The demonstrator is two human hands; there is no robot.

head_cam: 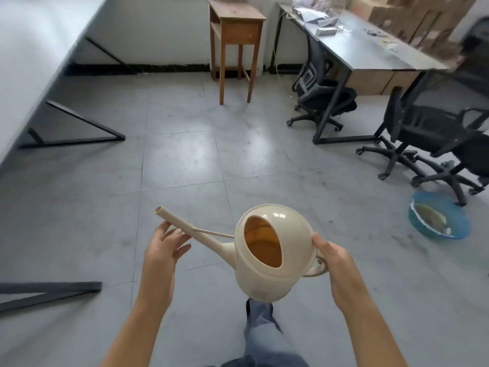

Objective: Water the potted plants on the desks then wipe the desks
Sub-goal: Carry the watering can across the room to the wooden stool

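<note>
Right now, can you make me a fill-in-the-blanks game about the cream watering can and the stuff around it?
The right hand grips the cream plastic watering can by its ____.
The left hand touches its long ____.
The round plastic basin on the grey tiled floor is coloured ____.
Missing words: handle, spout, blue.

Open floor (185, 154) fills mid-frame; wooden stand (236, 35) blocks upper centre, office chairs (423, 133) crowd the right.

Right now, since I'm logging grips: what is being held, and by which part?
The watering can: the right hand grips its handle, thumb against the body, while the left hand touches the spout with relaxed fingers.
</note>
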